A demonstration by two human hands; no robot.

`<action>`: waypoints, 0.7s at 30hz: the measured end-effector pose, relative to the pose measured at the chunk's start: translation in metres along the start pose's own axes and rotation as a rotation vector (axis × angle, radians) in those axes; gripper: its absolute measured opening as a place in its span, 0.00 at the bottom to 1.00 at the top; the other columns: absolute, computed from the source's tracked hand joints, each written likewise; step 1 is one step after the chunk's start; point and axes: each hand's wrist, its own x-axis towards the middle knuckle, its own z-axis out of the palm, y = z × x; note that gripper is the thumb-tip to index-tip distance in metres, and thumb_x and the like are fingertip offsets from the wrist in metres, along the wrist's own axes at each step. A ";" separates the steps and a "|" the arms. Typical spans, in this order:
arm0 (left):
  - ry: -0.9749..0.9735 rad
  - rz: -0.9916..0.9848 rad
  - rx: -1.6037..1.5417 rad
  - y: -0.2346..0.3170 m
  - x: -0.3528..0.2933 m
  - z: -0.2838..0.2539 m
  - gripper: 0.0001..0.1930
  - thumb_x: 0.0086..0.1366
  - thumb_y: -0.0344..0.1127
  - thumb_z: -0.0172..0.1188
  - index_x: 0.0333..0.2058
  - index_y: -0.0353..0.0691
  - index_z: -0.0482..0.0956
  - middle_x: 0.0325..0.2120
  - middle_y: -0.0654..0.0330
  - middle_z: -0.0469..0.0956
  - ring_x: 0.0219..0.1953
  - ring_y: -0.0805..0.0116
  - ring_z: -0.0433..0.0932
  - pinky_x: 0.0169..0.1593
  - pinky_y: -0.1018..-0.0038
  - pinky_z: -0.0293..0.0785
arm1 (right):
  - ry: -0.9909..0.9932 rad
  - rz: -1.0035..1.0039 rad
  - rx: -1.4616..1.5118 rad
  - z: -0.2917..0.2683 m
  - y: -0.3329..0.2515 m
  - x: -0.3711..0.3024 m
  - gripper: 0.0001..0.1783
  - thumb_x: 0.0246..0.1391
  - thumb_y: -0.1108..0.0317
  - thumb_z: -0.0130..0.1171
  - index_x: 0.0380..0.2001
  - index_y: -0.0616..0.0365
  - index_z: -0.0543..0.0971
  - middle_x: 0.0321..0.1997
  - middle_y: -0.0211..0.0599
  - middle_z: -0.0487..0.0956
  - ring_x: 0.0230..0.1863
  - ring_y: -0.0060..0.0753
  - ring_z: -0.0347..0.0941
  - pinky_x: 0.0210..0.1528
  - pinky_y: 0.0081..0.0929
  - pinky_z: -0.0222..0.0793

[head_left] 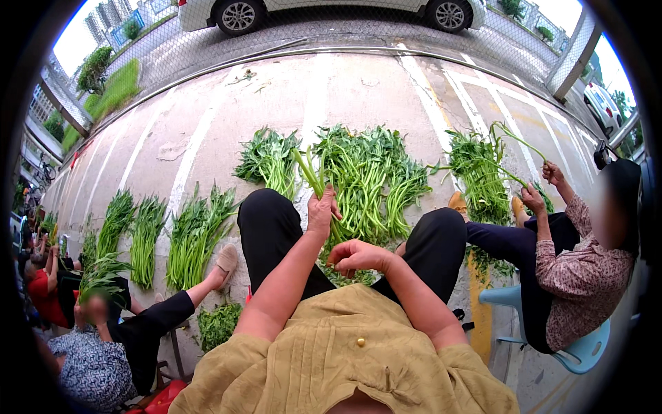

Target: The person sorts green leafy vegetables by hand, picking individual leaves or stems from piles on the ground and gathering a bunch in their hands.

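My left hand [322, 212] is closed round a small bunch of green water spinach stems [312, 174], raised above my lap with the pale stalks pointing up and away. Lower and to the right, my right hand [358, 258] hovers between my knees, its fingers bent inward. Whatever those fingers hold, if anything, cannot be made out. On the ground beyond my knees lies a broad spread of water spinach [369, 183], leaves to the far side and stalks toward me. A smaller bundle [270, 160] lies just left of it.
At right, a person on a blue plastic stool [576, 348] handles long stalks over another heap of greens [477, 172]. Several bundles [193, 241] line the ground at left, near seated people. Loose leaves [219, 324] lie by my left leg. A wire fence and white van [338, 5] stand beyond.
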 end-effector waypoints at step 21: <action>-0.181 -0.169 0.006 0.000 -0.017 0.014 0.14 0.56 0.43 0.59 0.31 0.41 0.67 0.15 0.67 0.65 0.13 0.77 0.66 0.17 0.79 0.65 | 0.882 -0.295 0.062 -0.026 0.017 0.013 0.06 0.50 0.68 0.55 0.26 0.61 0.74 0.20 0.27 0.73 0.16 0.16 0.66 0.16 0.16 0.63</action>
